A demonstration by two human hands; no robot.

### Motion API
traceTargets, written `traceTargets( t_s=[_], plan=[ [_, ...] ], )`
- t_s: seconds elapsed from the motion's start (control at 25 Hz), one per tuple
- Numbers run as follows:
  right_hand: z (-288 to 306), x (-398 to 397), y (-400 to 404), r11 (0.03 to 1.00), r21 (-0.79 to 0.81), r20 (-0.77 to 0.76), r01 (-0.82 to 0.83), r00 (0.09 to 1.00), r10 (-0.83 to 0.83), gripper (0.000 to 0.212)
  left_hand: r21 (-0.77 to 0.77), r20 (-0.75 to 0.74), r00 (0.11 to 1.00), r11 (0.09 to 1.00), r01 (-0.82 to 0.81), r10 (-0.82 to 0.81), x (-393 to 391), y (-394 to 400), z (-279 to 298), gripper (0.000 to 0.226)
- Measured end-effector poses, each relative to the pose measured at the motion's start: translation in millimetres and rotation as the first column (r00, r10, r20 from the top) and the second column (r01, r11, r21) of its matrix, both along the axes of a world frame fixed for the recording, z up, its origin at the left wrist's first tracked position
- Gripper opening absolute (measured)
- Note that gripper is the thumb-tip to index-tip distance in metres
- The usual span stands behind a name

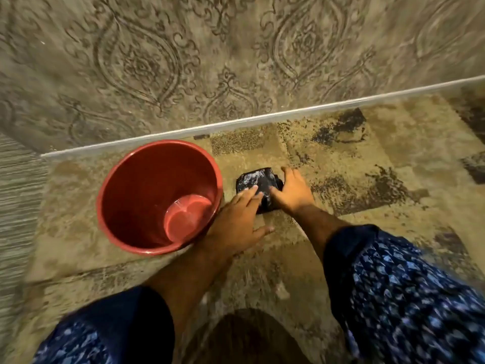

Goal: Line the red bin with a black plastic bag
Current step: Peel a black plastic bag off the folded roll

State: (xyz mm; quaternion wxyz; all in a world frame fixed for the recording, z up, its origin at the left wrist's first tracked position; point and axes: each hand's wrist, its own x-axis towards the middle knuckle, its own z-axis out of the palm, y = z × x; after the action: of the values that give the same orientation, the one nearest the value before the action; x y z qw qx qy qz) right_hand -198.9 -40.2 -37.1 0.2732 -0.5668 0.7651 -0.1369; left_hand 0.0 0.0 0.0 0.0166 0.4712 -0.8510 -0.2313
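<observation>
A round red bin (pixel 126 179) stands upright on a patterned rug, empty, its inside bare. Just right of it lies a folded black plastic bag (pixel 256 179), a small shiny bundle on the rug. My left hand (pixel 237 222) lies flat with fingers spread, its fingertips touching the bag's near left edge. My right hand (pixel 292 191) rests on the bag's right side, fingers curved over it. Part of the bag is hidden under both hands. Whether either hand grips the bag is unclear.
A beige and dark patchwork rug (pixel 367 158) covers the floor. A white strip (pixel 262 118) marks the foot of a wall with ornate grey patterning (pixel 210 61) behind the bin. Blue patterned sleeves fill the bottom corners.
</observation>
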Motion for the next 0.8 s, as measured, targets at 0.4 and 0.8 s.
traceTargets(
  t_s=[0.4, 0.8],
  plan=[
    [-68.8, 2.7, -40.8, 0.998, 0.056, -0.025, 0.012, 1.0, -0.01, 0.07, 0.048, 0.156, 0.986, 0.996, -0.069, 0.061, 5.2, -14.0, -111.3, 0.103],
    [-130.6, -10.6, -15.9, 0.958, 0.279, 0.003, -0.066, 0.998, 0.068, 0.058, 0.172, 0.086, 0.979, 0.965, -0.198, 0.185, -22.5, -45.4, -148.3, 0.102]
  ],
)
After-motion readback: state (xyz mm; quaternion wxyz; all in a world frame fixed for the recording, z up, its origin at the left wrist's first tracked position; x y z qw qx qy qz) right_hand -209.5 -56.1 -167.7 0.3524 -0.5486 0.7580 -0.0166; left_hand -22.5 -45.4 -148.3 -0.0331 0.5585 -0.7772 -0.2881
